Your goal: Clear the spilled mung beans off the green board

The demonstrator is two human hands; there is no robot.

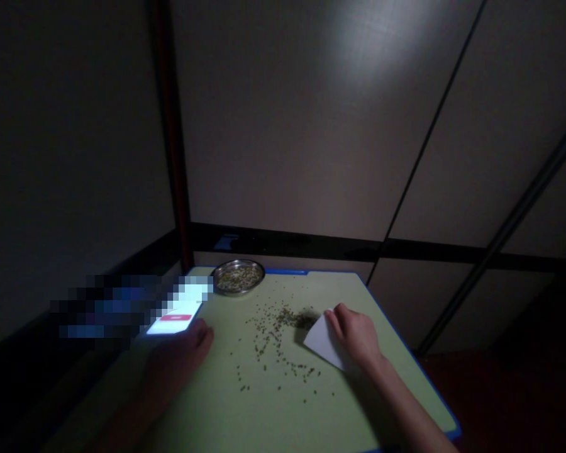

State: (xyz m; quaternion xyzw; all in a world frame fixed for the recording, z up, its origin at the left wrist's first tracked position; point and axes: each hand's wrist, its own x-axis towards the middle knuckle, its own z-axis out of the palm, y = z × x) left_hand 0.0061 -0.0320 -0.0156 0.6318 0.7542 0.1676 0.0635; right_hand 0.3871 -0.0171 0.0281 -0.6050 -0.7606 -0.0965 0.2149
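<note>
Dim light falls on a green table [283,409]; right hand [356,333] pinches a white paper card [321,343] beside scattered seeds [276,333], edge down for scraping; left hand [179,358] rests loosely curled, holding nothing, touching a lit phone [177,314] near them.

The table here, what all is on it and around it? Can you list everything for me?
table: one, pale green with blue edge, fills the lower middle
metal dish: one, silvery, holding small seeds, far edge of the table
scattered seeds: many, greenish-brown, loose on the table's middle
white card: one, under the right hand, beside the seeds
phone: one, screen lit, left side
wall panels: grey, behind the table
left hand: by the phone
right hand: on the card
</note>
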